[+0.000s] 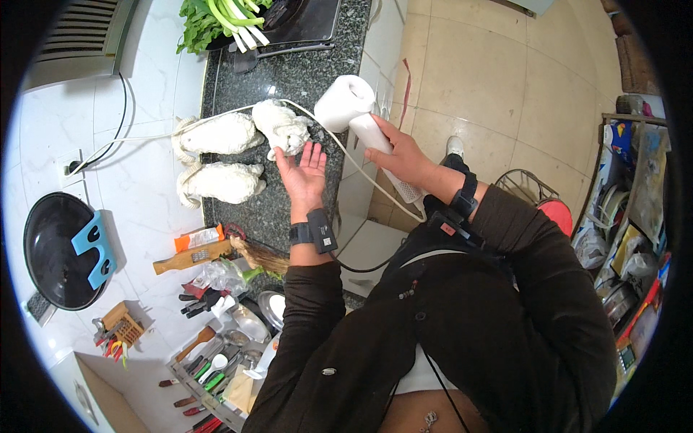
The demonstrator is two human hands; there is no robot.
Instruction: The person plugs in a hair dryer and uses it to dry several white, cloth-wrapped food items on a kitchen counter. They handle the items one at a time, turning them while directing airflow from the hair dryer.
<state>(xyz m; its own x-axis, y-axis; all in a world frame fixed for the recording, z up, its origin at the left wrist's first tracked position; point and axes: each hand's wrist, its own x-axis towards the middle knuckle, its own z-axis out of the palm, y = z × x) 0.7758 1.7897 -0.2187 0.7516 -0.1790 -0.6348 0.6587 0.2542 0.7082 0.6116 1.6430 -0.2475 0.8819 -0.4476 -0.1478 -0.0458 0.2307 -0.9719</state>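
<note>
A white hair dryer (373,132) is held by its handle in my right hand (403,154), over the front edge of the counter. Its white cord loops across the counter to a wall socket. My left hand (304,176) is palm up with fingers apart, at the near end of a white textured animal figurine (281,127); whether the fingertips touch it or bear any of its weight I cannot tell. Two more white figurines with curled horns, an upper one (219,134) and a lower one (222,183), lie side by side on the dark granite counter (260,216).
Green leafy vegetables (222,24) lie beside a black cooktop (306,21). A wooden grater (192,257), knives (200,303) and a utensil rack (216,368) crowd the counter's other end. A black wok (62,251) hangs on the wall. A loaded shelf (628,216) stands at right.
</note>
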